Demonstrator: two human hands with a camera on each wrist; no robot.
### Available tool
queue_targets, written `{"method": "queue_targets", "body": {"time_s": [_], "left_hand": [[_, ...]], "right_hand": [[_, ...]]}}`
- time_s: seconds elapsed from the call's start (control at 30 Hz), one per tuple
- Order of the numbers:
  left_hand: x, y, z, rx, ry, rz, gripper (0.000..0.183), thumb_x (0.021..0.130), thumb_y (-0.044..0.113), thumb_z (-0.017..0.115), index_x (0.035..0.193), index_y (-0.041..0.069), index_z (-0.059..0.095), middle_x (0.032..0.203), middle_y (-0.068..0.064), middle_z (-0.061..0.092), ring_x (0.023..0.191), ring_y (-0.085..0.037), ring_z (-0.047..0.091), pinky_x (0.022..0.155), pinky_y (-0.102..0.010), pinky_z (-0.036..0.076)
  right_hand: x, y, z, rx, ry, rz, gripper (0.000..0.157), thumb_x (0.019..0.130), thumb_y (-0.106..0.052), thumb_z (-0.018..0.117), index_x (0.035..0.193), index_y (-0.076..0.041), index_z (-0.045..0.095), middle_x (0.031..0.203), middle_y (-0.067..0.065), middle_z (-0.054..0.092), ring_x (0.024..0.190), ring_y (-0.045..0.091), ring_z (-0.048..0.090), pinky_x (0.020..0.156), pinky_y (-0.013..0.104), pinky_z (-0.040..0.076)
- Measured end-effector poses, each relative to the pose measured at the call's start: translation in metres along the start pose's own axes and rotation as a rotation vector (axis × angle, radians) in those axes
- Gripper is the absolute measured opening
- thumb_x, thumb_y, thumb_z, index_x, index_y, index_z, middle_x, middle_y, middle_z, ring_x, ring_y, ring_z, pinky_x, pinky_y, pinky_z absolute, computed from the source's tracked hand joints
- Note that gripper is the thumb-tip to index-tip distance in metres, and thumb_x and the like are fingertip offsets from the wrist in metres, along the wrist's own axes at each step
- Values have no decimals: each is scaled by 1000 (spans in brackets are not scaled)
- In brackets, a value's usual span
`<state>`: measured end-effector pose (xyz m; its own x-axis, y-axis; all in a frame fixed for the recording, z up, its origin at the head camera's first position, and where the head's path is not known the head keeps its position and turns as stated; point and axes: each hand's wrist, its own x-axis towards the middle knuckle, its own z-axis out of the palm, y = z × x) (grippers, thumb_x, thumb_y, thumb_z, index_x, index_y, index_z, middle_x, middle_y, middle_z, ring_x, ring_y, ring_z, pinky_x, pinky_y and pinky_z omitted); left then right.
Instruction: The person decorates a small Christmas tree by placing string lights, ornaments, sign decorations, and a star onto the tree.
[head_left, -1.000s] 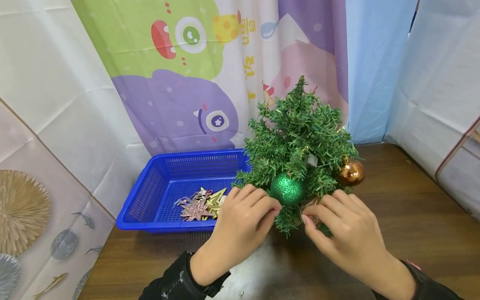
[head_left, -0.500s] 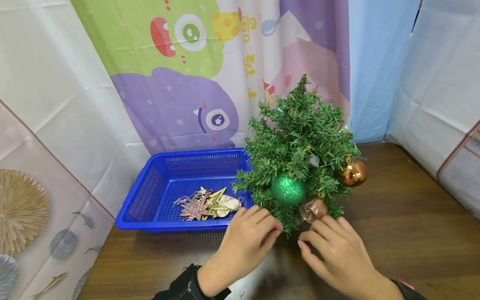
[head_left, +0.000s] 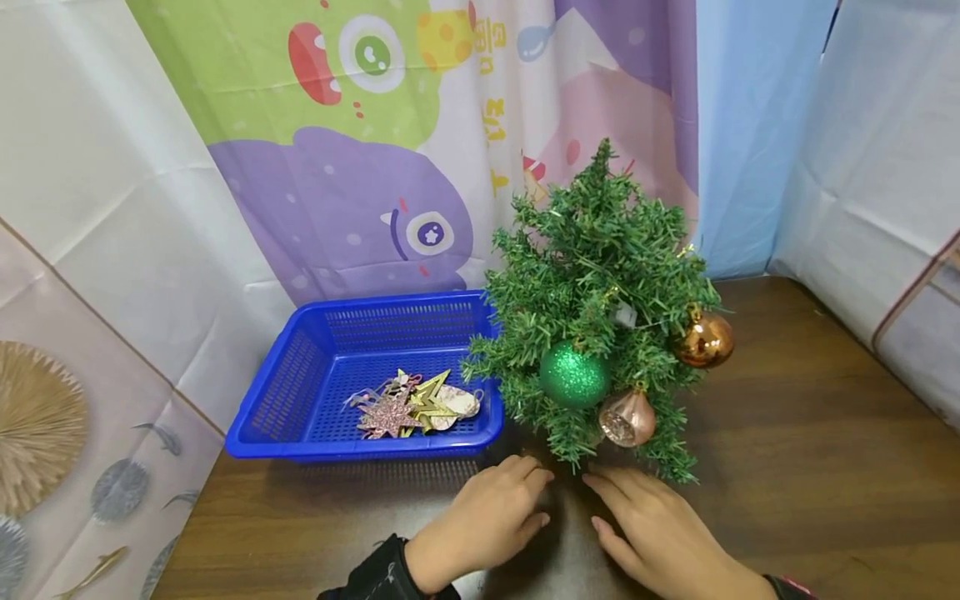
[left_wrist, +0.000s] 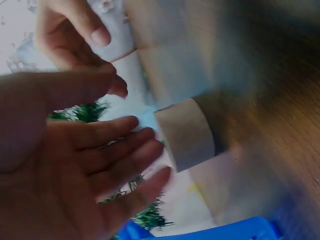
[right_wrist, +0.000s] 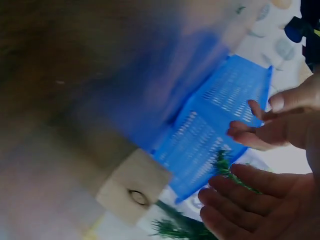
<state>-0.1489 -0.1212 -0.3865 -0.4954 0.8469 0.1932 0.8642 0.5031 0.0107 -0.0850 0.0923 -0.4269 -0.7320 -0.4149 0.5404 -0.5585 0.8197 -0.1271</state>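
both hands [head_left: 492, 517] [head_left: 651, 525], relaxed and uncurled, are near the tree [head_left: 592, 287] and its pale base [left_wrist: 187, 137].

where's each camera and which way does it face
Head: on the head, facing forward and down at tree and basket; left grip, right grip and sleeves show.
Left wrist: on left wrist, facing table and the tree's base; left grip nearest, right grip beyond.
Right wrist: on right wrist, facing base and basket; right grip nearest, left grip beyond.
Both wrist views share base, basket and both grips.
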Motion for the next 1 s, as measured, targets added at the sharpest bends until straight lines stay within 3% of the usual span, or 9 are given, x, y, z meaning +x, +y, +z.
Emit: {"method": "queue_targets", "body": {"time_s": [0.1, 0.17, 0.3, 0.47, 0.7, 1.0], "left_hand": [[4, -2, 5, 53, -169, -40, 56, 85, 37, 71, 128, 5, 56, 126, -4, 55, 114, -17, 52, 85, -29, 48], [9, -3, 9, 62, -241, -62, 65, 86, 41, 68, 136, 5, 49, 137, -6, 49, 125, -18, 45, 90, -32, 46], [22, -4, 17, 74, -318, -72, 73, 89, 45, 64, 145, 7, 37, 147, -6, 38, 137, -21, 32, 100, -35, 40], [38, -6, 24, 92, -383, -90, 72, 90, 49, 59, 146, 11, 36, 148, -5, 36, 139, -24, 28, 106, -39, 33], [55, -8, 37, 165, -310, -143, 58, 88, 49, 61, 135, 15, 54, 134, -6, 51, 122, -22, 48, 99, -35, 38], [62, -9, 41, 214, -303, -180, 45, 89, 45, 61, 126, 19, 62, 125, 0, 57, 115, -20, 53, 95, -37, 40]], "right_hand": [[-1, 4, 8, -43, -108, 64, 52, 87, -32, 69, 126, 1, 58, 126, 14, 57, 113, 27, 56, 85, 43, 49], [1, 7, 13, -56, -187, 116, 61, 87, -34, 69, 132, 3, 52, 134, 19, 51, 120, 31, 51, 90, 45, 46], [7, 14, 21, -46, -307, 231, 61, 93, -39, 59, 134, 5, 48, 141, 25, 41, 120, 38, 49, 88, 52, 46], [13, 21, 29, -18, -370, 333, 54, 97, -40, 53, 129, 4, 52, 138, 23, 45, 108, 41, 57, 76, 56, 49], [10, 25, 33, 26, -431, 365, 55, 97, -42, 52, 130, 2, 51, 139, 22, 43, 114, 44, 51, 78, 64, 45], [12, 29, 30, 55, -452, 332, 57, 96, -39, 54, 132, 5, 49, 142, 26, 38, 112, 46, 53, 76, 66, 44]]}}
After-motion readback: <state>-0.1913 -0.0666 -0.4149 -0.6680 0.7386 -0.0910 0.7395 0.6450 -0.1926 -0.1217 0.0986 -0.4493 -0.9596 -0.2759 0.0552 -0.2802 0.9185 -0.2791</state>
